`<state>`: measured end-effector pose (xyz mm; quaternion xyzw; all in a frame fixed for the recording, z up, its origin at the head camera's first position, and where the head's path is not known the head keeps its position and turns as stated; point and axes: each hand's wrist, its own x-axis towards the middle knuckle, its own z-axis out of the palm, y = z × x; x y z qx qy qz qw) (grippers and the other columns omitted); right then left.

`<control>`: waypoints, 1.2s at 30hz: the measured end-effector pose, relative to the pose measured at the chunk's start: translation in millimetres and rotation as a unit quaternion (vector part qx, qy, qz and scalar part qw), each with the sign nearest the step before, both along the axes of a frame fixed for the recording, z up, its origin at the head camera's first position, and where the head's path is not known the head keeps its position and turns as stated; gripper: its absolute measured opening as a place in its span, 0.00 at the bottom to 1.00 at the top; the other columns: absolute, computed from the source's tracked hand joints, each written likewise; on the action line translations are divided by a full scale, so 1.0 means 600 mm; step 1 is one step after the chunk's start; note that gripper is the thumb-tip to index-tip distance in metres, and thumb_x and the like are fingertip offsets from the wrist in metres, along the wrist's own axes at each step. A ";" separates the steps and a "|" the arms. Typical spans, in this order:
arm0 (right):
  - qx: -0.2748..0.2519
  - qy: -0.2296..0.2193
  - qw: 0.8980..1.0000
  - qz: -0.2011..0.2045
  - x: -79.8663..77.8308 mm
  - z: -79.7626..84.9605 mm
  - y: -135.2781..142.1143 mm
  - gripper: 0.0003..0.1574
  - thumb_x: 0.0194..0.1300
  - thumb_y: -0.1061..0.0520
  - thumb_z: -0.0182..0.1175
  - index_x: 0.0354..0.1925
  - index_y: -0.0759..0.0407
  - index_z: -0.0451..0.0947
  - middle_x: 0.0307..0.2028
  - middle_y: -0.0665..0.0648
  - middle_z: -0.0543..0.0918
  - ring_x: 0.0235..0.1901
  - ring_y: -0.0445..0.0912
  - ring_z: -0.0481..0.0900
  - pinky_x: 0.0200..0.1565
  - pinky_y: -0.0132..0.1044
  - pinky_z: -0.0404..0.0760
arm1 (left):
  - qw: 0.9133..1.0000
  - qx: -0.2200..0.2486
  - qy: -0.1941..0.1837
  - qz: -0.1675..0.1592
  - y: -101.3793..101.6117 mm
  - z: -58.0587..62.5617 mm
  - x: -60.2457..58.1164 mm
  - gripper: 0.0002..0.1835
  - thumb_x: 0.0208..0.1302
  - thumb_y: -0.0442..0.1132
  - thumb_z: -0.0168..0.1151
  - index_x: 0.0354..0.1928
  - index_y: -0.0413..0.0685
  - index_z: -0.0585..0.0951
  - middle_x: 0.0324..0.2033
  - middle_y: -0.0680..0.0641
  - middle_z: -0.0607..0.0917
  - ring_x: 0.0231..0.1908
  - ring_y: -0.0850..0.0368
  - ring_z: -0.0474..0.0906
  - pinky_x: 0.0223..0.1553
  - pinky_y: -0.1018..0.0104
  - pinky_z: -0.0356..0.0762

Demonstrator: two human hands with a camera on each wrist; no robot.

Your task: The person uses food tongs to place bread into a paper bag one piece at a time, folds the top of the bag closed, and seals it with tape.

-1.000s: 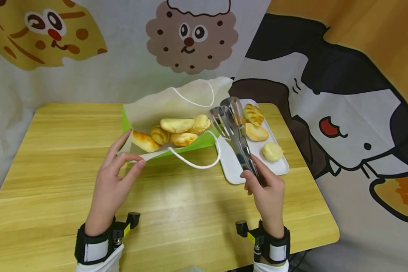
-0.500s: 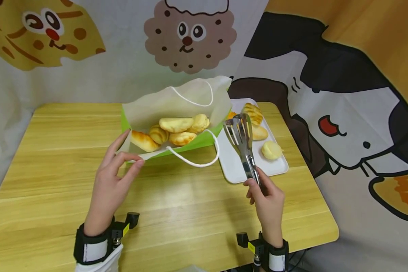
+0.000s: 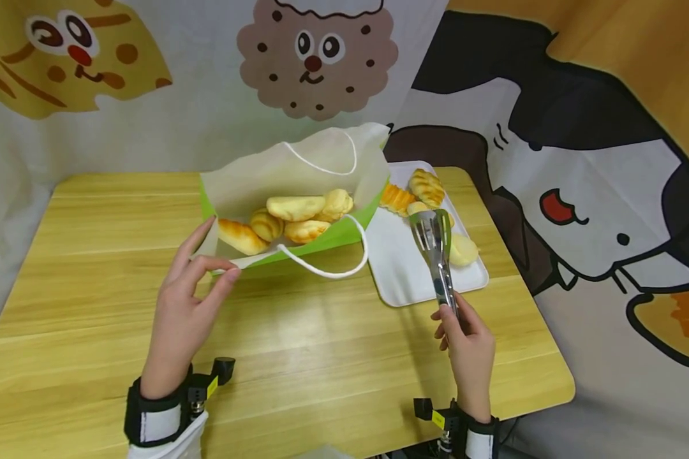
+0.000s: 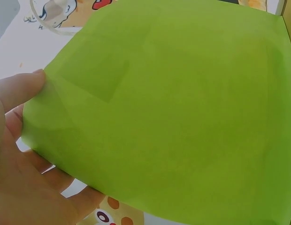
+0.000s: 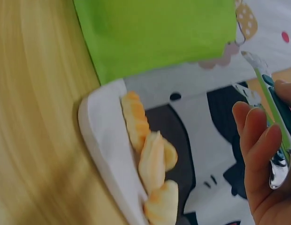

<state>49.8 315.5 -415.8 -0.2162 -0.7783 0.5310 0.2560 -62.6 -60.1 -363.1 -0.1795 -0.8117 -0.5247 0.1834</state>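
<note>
Five breads (image 3: 304,231) lie in the green bag (image 3: 344,237), and four pastries (image 3: 427,187) sit on the white tray (image 3: 399,277) just beside it. From where I stand, the left hand (image 3: 191,303) is pinching the bag's rim near its left corner, presumably to hold the mouth wide. The right hand (image 3: 467,344) is clamped round the handle end of the metal tongs (image 3: 443,280), a grip that would let thumb and fingers work the blades while keeping them off the food. Seen from the head, the tongs overlap the pastries, so their height is hard to judge; the right wrist view settles it, showing the blades apart, nothing between them, well clear of the pastries. Only the left wrist view shows the bag's side panel broadly, thumb and fingers at its edge, while the breads inside show from the head alone.
</note>
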 end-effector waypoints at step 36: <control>-0.102 -0.131 0.982 -0.094 0.007 -0.062 0.081 0.30 0.70 0.38 0.60 0.57 0.58 0.79 0.26 0.47 0.83 0.19 0.39 0.77 0.18 0.32 0.75 | 1.000 0.021 0.021 -0.011 0.003 -0.003 -0.002 0.06 0.61 0.25 0.67 0.36 0.43 0.83 0.73 0.51 0.68 0.69 0.40 0.67 0.62 0.79 0.61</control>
